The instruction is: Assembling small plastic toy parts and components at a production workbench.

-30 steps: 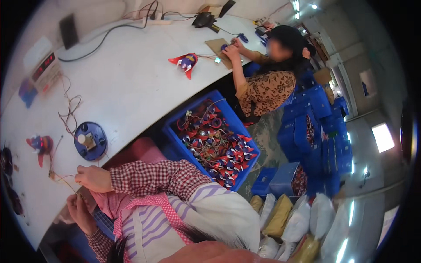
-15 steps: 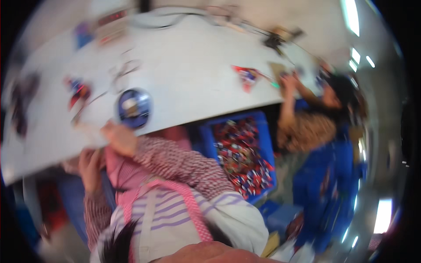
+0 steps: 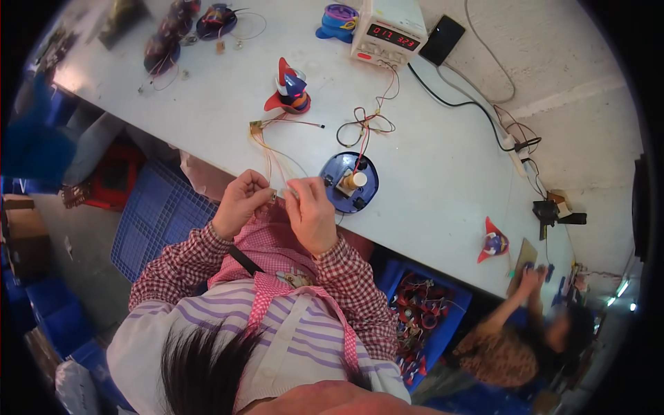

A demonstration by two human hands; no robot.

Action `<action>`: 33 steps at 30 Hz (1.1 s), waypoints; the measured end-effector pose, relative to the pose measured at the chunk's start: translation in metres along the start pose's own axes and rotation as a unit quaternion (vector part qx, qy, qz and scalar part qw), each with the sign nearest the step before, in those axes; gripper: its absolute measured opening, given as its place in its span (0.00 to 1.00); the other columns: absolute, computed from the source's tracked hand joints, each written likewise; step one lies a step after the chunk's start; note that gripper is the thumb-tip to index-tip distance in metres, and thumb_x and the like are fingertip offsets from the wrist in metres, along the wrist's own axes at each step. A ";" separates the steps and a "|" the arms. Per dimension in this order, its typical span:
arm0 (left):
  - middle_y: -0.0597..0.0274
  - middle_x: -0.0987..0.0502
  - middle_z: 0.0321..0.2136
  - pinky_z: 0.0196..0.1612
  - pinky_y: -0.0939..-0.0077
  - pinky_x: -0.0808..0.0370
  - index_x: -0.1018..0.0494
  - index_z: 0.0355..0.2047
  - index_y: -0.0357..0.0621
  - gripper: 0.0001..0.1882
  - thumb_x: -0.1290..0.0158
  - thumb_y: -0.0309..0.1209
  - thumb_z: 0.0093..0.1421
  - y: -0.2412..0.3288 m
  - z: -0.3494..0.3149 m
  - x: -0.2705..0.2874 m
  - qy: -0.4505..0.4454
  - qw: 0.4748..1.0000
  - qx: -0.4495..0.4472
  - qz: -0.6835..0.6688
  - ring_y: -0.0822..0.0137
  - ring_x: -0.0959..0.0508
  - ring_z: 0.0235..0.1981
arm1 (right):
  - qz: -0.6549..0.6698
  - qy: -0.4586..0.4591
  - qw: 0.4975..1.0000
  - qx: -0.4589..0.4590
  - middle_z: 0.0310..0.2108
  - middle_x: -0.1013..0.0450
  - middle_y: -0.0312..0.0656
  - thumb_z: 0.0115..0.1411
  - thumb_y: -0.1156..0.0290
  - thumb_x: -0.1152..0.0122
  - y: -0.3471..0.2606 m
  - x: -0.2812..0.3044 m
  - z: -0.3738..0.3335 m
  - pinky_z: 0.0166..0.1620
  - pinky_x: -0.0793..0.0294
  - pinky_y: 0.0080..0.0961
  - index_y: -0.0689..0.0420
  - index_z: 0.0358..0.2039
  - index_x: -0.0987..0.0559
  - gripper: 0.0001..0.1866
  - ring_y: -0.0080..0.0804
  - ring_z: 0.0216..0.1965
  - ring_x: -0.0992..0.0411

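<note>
My left hand (image 3: 242, 202) is at the table's near edge, thumb and forefinger pinched on a small component (image 3: 273, 196) with thin wires. Close beside it, my right hand (image 3: 312, 213) is closed, its fingertips at a thin pale wire (image 3: 294, 160). Such wires run up to a small circuit board (image 3: 256, 127) on the table. Just behind that board stands a red, white and blue toy figure (image 3: 291, 88) with a small light glowing on it. Right of my right hand sits a round blue plastic base (image 3: 370, 183) bearing a pale upright cylinder (image 3: 356, 180).
A power supply (image 3: 391, 31) and a phone (image 3: 443, 40) are at the table's back. Dark round toy parts (image 3: 216, 22) lie far left. A blue crate (image 3: 453, 299) of toy parts stands below the table at right. A co-worker (image 3: 512, 346) works farther right.
The view has swung round, and the blur has gone. My hands are now closer together above the table edge, fingertips almost meeting. The far-left table and the power supply show more fully.
</note>
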State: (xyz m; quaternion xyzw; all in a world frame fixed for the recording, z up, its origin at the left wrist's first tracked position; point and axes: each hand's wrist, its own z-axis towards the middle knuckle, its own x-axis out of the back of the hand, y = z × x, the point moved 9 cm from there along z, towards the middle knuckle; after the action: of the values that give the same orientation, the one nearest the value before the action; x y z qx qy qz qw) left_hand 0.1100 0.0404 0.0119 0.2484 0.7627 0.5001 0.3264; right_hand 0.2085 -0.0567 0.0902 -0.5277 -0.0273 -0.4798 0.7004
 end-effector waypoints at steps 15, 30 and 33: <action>0.64 0.28 0.24 0.27 0.91 0.31 0.32 0.34 0.37 0.03 0.51 0.21 0.59 0.009 0.004 -0.018 -0.006 1.000 0.006 -0.013 0.79 0.30 0.22 | 0.042 -0.032 0.998 -0.014 0.30 0.34 0.41 0.53 0.79 0.42 0.005 -0.004 -0.004 0.26 0.32 0.29 0.57 0.35 0.30 0.09 0.38 0.23 0.33; 0.63 0.28 0.23 0.26 0.91 0.31 0.32 0.34 0.36 0.03 0.51 0.22 0.59 0.007 0.000 -0.004 0.020 0.999 0.006 -0.040 0.78 0.30 0.21 | 0.023 -0.044 0.999 0.012 0.28 0.34 0.41 0.53 0.80 0.44 -0.005 -0.020 -0.004 0.26 0.32 0.29 0.58 0.34 0.30 0.08 0.38 0.23 0.33; 0.63 0.28 0.22 0.26 0.91 0.31 0.32 0.34 0.36 0.03 0.51 0.22 0.59 0.004 -0.002 -0.002 0.028 0.998 0.006 -0.053 0.78 0.30 0.21 | 0.017 -0.037 0.999 0.019 0.27 0.34 0.41 0.53 0.80 0.44 -0.010 -0.022 -0.006 0.26 0.32 0.28 0.59 0.34 0.30 0.08 0.37 0.22 0.33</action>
State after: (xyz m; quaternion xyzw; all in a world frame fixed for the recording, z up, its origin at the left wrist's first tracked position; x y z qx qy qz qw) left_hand 0.1098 0.0393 0.0171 0.1956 0.7866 0.4842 0.3295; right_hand 0.1873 -0.0468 0.0826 -0.5327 -0.0535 -0.4473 0.7164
